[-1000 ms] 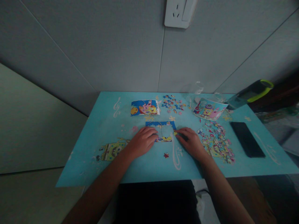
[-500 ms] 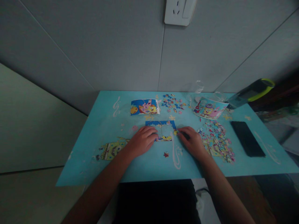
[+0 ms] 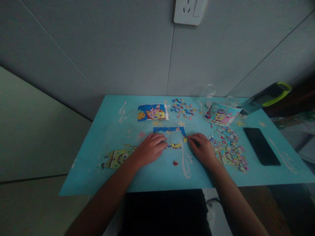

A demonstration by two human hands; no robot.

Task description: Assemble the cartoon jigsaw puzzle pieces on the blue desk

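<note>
Mid-desk, the left hand (image 3: 150, 149) lies flat on the blue, part-built cardboard jigsaw frame (image 3: 172, 137); the right hand (image 3: 203, 149) pinches a small yellow piece (image 3: 185, 140) at its right edge. Pressing hard could buckle joined pieces.

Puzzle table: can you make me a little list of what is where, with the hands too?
left hand: rests flat on the left edge of the half-built puzzle
right hand: fingertips at the puzzle's right edge, by a small yellow piece
loose pieces: heap to the right of the right hand
reference picture: behind the puzzle
phone: dark, far right
table: light blue, cartoon prints
</note>
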